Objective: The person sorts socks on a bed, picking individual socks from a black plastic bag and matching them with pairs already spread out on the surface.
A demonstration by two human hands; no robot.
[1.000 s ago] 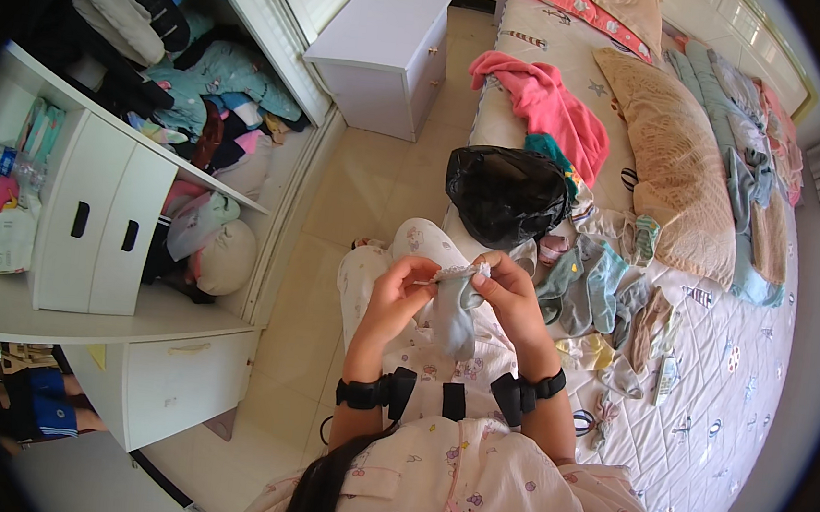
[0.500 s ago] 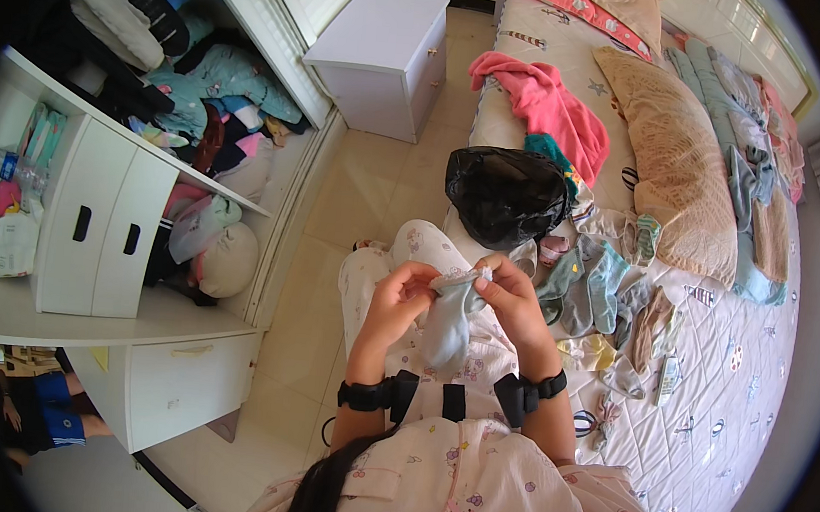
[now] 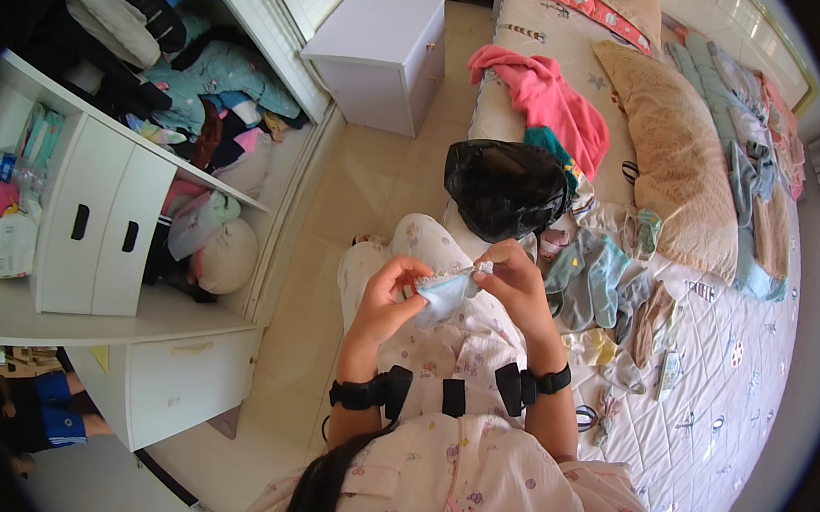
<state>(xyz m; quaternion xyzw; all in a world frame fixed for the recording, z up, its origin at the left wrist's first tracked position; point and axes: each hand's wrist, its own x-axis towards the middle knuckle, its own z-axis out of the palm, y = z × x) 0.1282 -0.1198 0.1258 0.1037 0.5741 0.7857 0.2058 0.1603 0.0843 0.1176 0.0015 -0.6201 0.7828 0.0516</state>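
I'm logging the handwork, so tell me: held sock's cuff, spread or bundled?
Spread: the sock cuff stretches between the left hand and right hand.

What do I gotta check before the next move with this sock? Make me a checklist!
1. Left hand on the sock: ok, fingers hold one side.
2. Right hand on the sock: ok, thumb and fingers pinch the other side at the lacy edge.
3. Nothing inside the sock: cannot tell, folds hide the inside.
4. Remote control out of the way: ok, it lies on the bed, apart from both hands.
5. Other socks spread apart: not ok, several overlap in a loose heap.
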